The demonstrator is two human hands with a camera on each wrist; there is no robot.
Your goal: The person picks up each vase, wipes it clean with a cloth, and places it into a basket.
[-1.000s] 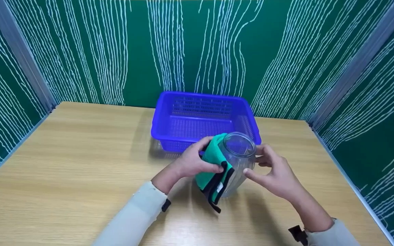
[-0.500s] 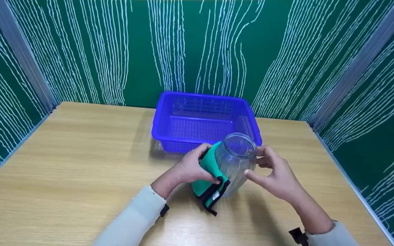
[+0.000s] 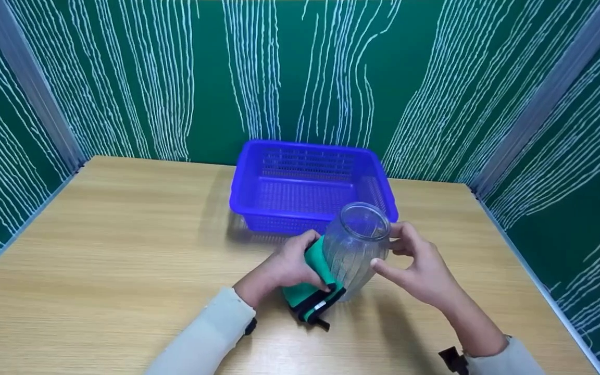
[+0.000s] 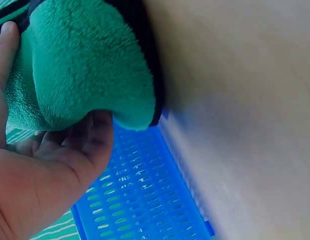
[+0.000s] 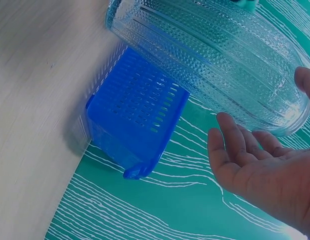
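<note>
A ribbed clear glass jar (image 3: 353, 255) stands on the table with its wide mouth uppermost. My left hand (image 3: 289, 265) grips a folded green plush cloth (image 3: 297, 296) with black edging and presses it to the jar's left side, low down. In the left wrist view the thumb lies on the cloth (image 4: 89, 65) while the other fingers go underneath it. On the jar's right side, my right hand (image 3: 425, 268) holds it lightly between thumb and fingers, near the top. The right wrist view shows the fingertips (image 5: 227, 122) along the edge of the glass (image 5: 210, 55).
A purple perforated plastic basket (image 3: 274, 212) sits just behind the jar, near the back wall. Green walls (image 3: 211, 83) with white wavy lines enclose the wooden table (image 3: 123, 234) at the back and both sides.
My left hand and the cloth have slid down the jar's left side toward the table, uncovering its upper part. The right hand and the jar stay nearly in place.
</note>
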